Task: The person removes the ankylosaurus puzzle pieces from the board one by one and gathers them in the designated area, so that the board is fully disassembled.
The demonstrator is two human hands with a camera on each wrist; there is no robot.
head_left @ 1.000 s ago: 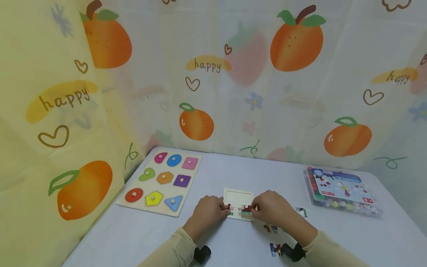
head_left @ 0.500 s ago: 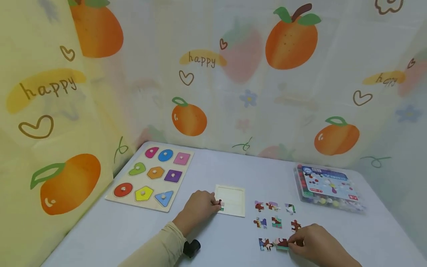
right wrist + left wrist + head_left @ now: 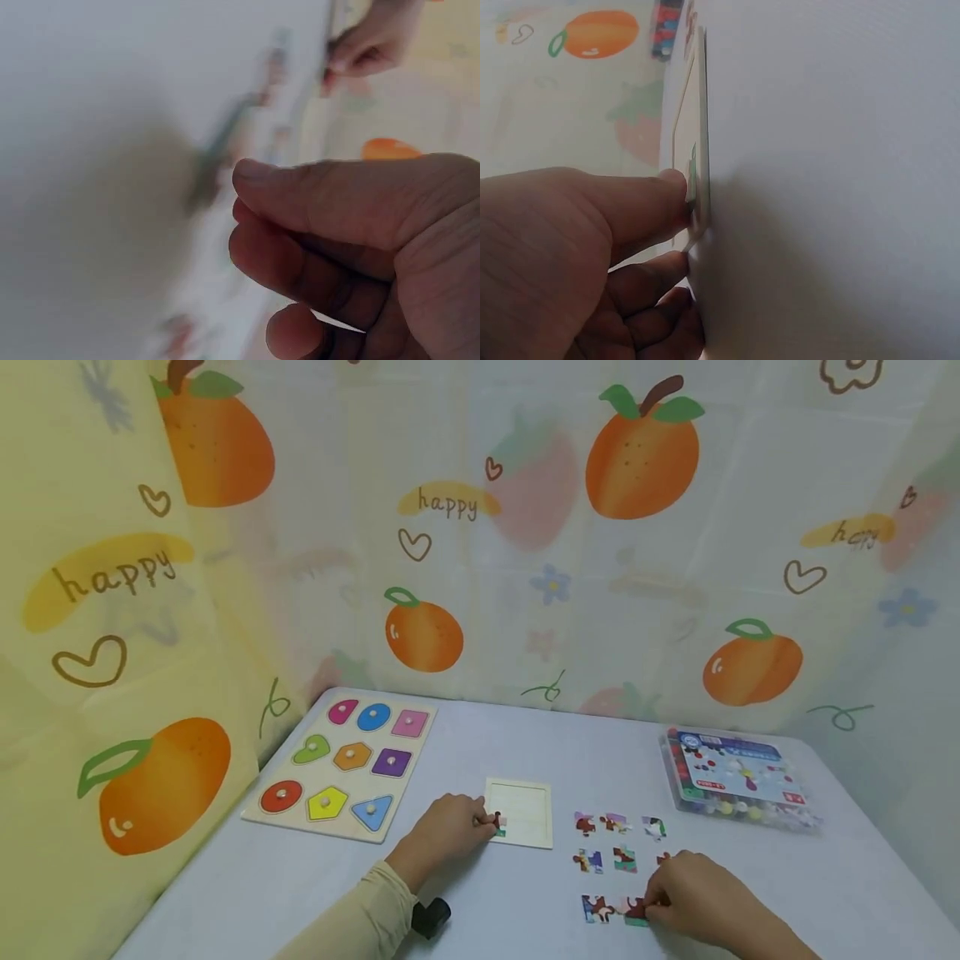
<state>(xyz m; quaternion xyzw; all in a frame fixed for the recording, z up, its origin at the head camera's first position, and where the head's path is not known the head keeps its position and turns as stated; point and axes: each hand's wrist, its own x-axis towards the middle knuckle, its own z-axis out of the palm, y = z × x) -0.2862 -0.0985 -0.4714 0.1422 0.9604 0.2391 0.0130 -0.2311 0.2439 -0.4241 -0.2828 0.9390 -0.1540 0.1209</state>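
In the head view my left hand (image 3: 447,828) is at the lower left corner of a small pale wooden puzzle tray (image 3: 525,812). A jigsaw piece (image 3: 499,827) with brown, pink and green lies in that corner. The left wrist view shows my thumb (image 3: 649,202) on the tray's corner by the piece's green edge, other fingers curled at the side. My right hand (image 3: 701,897) is loosely curled right beside a brown and green jigsaw piece (image 3: 635,912) that lies flat on the table. In the right wrist view its thumb and forefinger come close together with no piece between them.
Several more jigsaw pieces (image 3: 625,859) lie in rows right of the tray. A shape board (image 3: 285,817) with knobbed pieces lies at the left. A clear plastic box (image 3: 738,772) stands back right. A black object (image 3: 431,918) sits beneath the left sleeve.
My right hand has carried the brown and green piece from the tray to the bottom row on the right, where it has gone from tilted to flat. My left hand stays at the tray's corner.
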